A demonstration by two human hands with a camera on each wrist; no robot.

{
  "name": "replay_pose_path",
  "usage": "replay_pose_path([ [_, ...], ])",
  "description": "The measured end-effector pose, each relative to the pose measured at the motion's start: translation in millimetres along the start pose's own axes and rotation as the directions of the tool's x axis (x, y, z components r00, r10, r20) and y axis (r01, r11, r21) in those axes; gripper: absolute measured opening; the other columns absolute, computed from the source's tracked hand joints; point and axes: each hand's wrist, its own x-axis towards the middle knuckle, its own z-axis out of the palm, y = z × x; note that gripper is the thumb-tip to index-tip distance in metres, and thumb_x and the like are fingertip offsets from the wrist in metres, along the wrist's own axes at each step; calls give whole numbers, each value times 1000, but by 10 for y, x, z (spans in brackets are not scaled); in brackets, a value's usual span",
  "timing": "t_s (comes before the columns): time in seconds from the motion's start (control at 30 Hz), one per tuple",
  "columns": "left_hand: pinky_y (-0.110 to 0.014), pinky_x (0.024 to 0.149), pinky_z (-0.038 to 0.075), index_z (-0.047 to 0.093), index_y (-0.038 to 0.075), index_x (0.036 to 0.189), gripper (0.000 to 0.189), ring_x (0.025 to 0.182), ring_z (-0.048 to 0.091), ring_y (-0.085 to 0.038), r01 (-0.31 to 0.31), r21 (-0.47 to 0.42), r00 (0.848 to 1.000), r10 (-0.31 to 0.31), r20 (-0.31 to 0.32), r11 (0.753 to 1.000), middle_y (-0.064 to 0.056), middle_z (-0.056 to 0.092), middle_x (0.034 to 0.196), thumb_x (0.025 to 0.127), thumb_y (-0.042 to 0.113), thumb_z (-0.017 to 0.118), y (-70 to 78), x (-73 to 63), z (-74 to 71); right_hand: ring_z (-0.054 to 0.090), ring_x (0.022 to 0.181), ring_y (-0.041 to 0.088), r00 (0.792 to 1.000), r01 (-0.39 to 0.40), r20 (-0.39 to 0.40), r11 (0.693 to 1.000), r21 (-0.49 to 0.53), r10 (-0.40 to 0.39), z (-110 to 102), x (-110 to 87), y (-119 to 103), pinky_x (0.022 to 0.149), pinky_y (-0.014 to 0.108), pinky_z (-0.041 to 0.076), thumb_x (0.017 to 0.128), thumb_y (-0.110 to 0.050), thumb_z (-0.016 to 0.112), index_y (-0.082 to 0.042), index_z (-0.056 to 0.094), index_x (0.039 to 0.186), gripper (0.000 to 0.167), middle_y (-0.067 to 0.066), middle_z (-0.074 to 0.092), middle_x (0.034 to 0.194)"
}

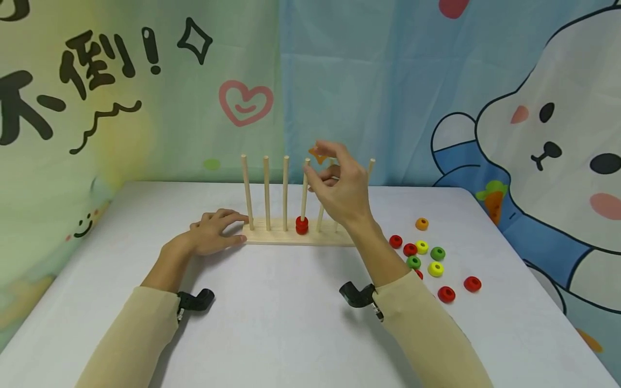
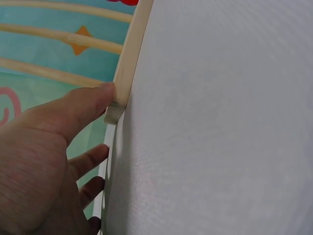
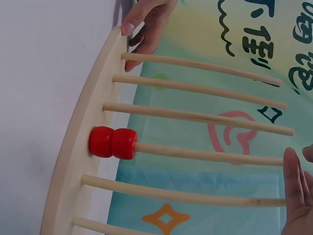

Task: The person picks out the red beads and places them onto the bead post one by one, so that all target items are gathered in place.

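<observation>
As you look down in the head view, the wooden rack (image 1: 271, 237) sits at twelve o'clock, set in from the far edge of the white table (image 1: 271, 312). Your left hand (image 1: 213, 234) holds its nine o'clock end, thumb at the near edge. Your right hand (image 1: 344, 188) is raised by the top of the fourth peg (image 1: 304, 196), thumb and index finger curved and apart. Two red beads (image 1: 302, 225) sit stacked at that peg's foot. Loose beads (image 1: 435, 269) scatter at four o'clock from the rack, inside the table's right edge; your right sleeve (image 1: 432, 328) side partly hides one. Tabletop stretches back toward six o'clock, with room between your forearms.

From your left wrist, your thumb presses the rack's end corner at ten o'clock; three fingertips spread apart toward seven, and white surface fills the three o'clock side.

From your right wrist, the red beads touch each other at nine o'clock, the lower against the base. Bare peg runs toward your fingers at four o'clock, with gaps to both neighbouring pegs.
</observation>
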Motion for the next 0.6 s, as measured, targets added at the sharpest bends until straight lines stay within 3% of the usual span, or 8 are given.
replay_pose_path([
  [0.17, -76, 101, 26, 48, 27, 152, 60, 143, 25, -57, 4, -13, 1000, -4, -2, 1000, -18, 28, 163, 100, 54, 57, -34, -20, 22, 72, 64, 20, 1000, 21, 8, 999, 28, -22, -2, -55, -4, 59, 26, 58, 92, -1, 74, 2, 61, 126, 36, 15, 64, 114],
  [0.4, -76, 101, 26, 47, 30, 151, 59, 141, 26, -56, -21, -2, 1000, 21, -2, 1000, -16, 30, 162, 100, 59, 55, -53, 34, 18, 70, 64, 28, 998, -55, 32, 993, 108, 51, -109, -146, -47, 61, 30, 60, 91, 1, 75, 0, 62, 126, 38, 11, 64, 114],
  [0.6, -75, 101, 27, 48, 30, 151, 59, 142, 26, -55, 5, -8, 1000, -5, 0, 1000, -16, 29, 163, 100, 55, 58, -55, 22, 7, 68, 62, 27, 996, -41, 82, 992, 117, 32, -171, -234, -9, 60, 32, 59, 90, 2, 75, 0, 63, 123, 35, 12, 64, 107],
])
